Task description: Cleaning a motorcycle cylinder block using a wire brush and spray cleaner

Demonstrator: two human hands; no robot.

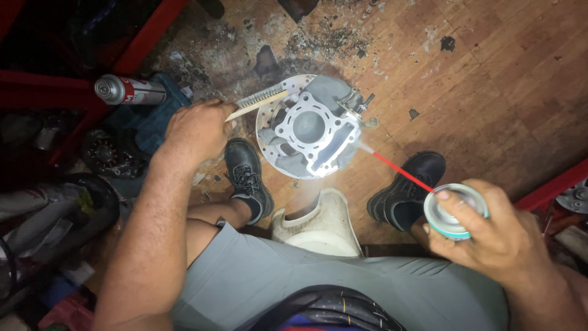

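My left hand [195,127] grips a wooden-handled wire brush [258,101], whose bristle end lies over the edge of a metal brake disc [267,142]. A silver engine cylinder block [315,132] rests on that disc on the wooden floor. My right hand [490,230] holds a spray can [453,211] with a finger on its nozzle. The can's thin red straw [401,171] points at the cylinder's right side, where a pale mist shows.
My two black shoes [248,178] [407,187] flank a white plastic stool [321,224] that I sit on. A second spray can [128,91] lies at the left by red shelving [144,37]. Dark engine parts [110,153] sit at left.
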